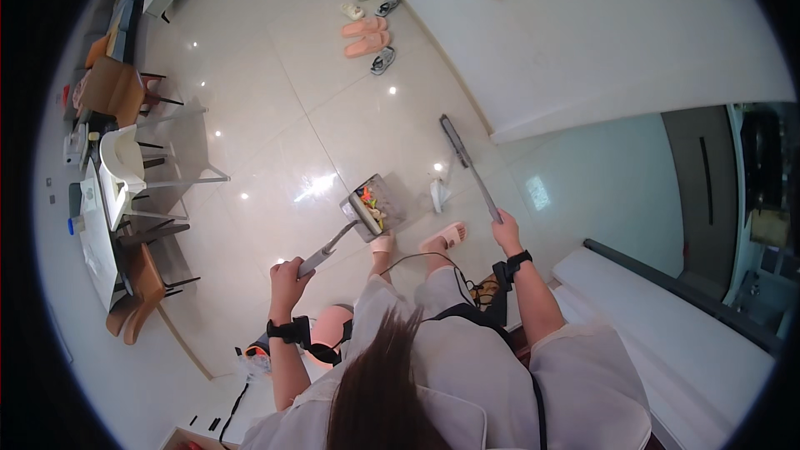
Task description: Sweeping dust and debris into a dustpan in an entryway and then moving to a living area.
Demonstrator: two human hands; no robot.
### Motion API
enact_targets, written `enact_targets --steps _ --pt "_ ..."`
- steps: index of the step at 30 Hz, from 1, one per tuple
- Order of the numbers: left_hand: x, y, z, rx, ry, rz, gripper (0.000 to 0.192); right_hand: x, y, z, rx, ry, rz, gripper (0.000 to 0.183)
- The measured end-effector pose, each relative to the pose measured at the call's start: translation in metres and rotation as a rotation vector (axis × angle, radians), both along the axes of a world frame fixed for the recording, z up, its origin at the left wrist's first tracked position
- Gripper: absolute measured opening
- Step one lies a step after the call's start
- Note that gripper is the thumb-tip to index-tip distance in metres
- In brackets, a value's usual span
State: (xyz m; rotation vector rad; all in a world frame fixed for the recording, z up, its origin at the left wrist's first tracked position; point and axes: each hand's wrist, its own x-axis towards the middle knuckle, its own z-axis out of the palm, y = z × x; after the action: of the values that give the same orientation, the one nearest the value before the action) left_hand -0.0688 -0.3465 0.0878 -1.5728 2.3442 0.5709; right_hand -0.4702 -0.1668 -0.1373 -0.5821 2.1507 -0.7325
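Note:
My left hand (289, 277) is closed round the grey handle of a long-handled dustpan (392, 207), whose pan rests on the tiled floor just in front of my feet. Colourful bits of debris (370, 203) lie in the pan. On the other side, my right hand (507, 232) grips the upper handle of a broom (481, 184); its narrow grey bristle head points away from me, near the wall corner. Between the broom and the dustpan, a crumpled white tissue-like piece (438, 195) lies on the floor, ahead of my right slipper.
Pink slippers (367, 44), cream shoes and grey sandals stand along the wall at the top. A white high chair (122, 169), brown chairs (115, 89) and a table (97, 244) are at the left. A dark-framed doorway opening (675, 294) lies right. A cable hangs by my legs.

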Motion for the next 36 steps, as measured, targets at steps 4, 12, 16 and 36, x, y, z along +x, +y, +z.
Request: enact_targets --steps 4,12,16,36 --pt "0.005 0.004 -0.001 0.014 -0.007 0.004 0.02 0.001 -0.004 -0.009 -0.079 0.141 0.039 0.033" --pt "0.015 0.012 -0.01 0.001 -0.02 0.008 0.021 -0.004 -0.074 -0.044 0.287 0.11 0.13 0.036" --pt "0.019 0.012 -0.009 0.007 -0.02 0.036 0.021 0.003 -0.033 -0.033 0.379 0.081 0.345 0.045" --pt "0.025 -0.048 -0.042 0.098 -0.039 -0.481 0.023 0.186 0.291 0.029 0.127 -0.543 -0.724 0.029"
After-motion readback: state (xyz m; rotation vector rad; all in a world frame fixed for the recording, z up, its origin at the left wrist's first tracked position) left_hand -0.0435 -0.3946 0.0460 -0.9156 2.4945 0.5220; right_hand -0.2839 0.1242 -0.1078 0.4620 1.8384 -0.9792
